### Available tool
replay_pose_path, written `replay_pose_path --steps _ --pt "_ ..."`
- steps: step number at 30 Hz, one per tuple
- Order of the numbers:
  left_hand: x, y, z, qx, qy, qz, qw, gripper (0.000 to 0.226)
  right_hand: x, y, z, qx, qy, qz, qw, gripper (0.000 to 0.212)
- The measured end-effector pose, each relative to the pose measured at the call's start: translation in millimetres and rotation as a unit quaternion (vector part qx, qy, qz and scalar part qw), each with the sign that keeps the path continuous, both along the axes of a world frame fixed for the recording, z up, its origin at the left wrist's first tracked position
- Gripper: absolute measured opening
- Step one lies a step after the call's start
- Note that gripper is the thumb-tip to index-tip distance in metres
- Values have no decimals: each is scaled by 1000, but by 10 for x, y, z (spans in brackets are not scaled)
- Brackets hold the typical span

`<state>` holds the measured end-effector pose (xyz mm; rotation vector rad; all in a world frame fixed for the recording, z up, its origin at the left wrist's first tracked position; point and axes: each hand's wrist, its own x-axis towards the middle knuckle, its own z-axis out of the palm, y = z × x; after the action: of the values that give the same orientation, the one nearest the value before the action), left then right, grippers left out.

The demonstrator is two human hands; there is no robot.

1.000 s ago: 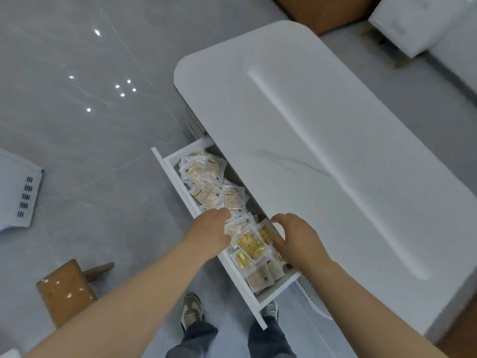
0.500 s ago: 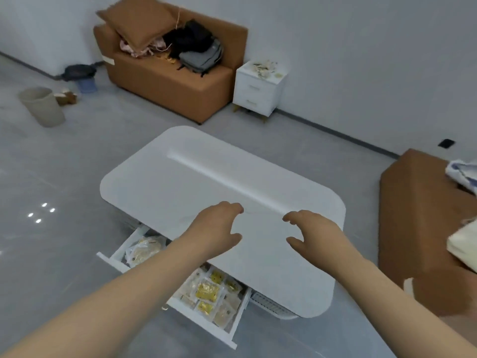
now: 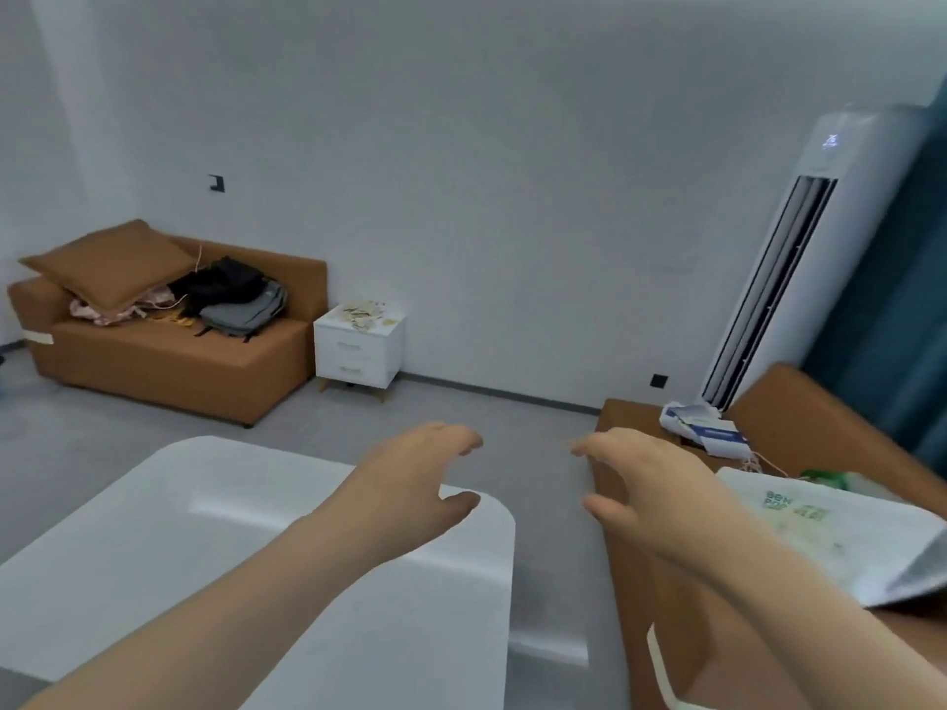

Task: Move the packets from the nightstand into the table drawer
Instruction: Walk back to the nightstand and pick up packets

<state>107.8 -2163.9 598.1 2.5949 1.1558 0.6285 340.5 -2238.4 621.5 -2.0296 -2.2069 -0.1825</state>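
A small white nightstand (image 3: 358,351) stands against the far wall beside the sofa. A loose pile of pale packets (image 3: 365,314) lies on its top. The white table (image 3: 205,545) fills the lower left; its drawer is out of view. My left hand (image 3: 415,484) is raised over the table's far right corner, fingers relaxed and holding nothing. My right hand (image 3: 651,489) hovers level with it to the right, also relaxed and holding nothing.
A brown sofa (image 3: 169,361) with a cushion and bags stands at the far left. A second brown sofa (image 3: 768,453) on the right carries a box and a white plastic bag (image 3: 820,535). A tall white air conditioner (image 3: 799,258) stands in the right corner. Grey floor lies between table and nightstand.
My view has lifted from the open drawer full of packets up to the room. Both hands left the drawer and rose, holding nothing.
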Motion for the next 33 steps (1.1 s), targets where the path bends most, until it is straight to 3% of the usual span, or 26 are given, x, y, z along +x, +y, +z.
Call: replay_pose_path --steps 7,13,33 --pt "1088 -417 302 30 -28 -55 998 44 940 -789 505 30 22 -68 997 42" --pt "1807 -307 555 66 -36 -99 992 43 1516 -854 702 55 31 -113 992 44" --pt "3650 1636 800 80 -64 -185 977 45 3133 820 905 84 26 -187 978 41"
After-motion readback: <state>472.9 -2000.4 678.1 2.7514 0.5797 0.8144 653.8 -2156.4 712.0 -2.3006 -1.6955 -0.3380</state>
